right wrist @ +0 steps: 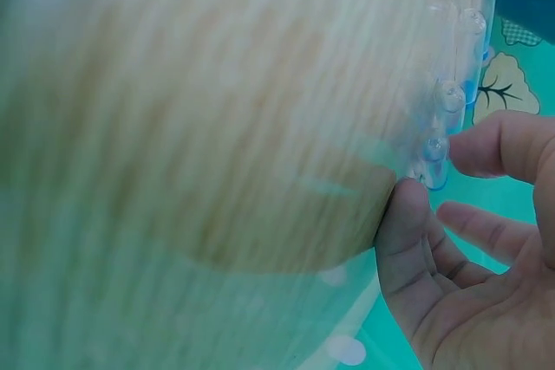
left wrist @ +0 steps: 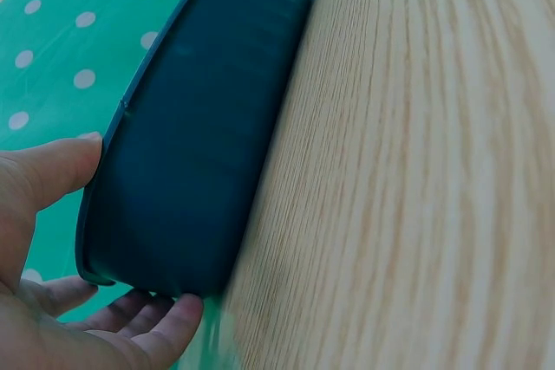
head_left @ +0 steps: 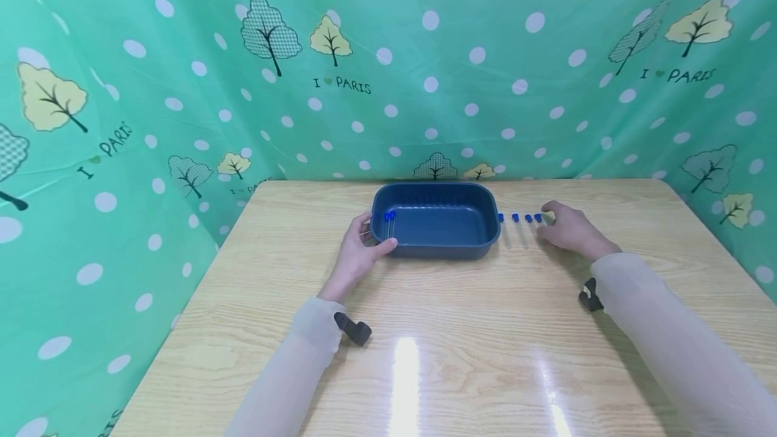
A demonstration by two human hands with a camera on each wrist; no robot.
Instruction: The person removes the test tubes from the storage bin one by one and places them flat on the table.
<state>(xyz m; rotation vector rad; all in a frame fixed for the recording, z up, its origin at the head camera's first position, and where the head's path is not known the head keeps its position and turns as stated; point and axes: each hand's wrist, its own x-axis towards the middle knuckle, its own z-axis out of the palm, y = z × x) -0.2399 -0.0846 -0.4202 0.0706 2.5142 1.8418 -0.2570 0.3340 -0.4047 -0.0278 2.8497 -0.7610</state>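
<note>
A dark blue plastic basin (head_left: 437, 251) stands at the table's far side. My left hand (head_left: 358, 248) holds its left end, thumb on the rim and fingers round the outer wall. Inside, two clear tubes with blue caps (head_left: 390, 216) lean at the left end. Right of the basin, several similar clear test tubes (head_left: 508, 235) lie in a row, caps toward the back. At the row's right end is my right hand (head_left: 570, 228). In the right wrist view its thumb and fingertips flank the nearest tube (right wrist: 434, 149); whether they press on it I cannot tell.
The pale wood tabletop (head_left: 473, 329) carries bright reflections toward the front. A green dotted cloth (head_left: 364, 127) hangs right behind the table's far edge and along both sides. Dark straps with small devices (head_left: 354, 329) sit on both sleeves.
</note>
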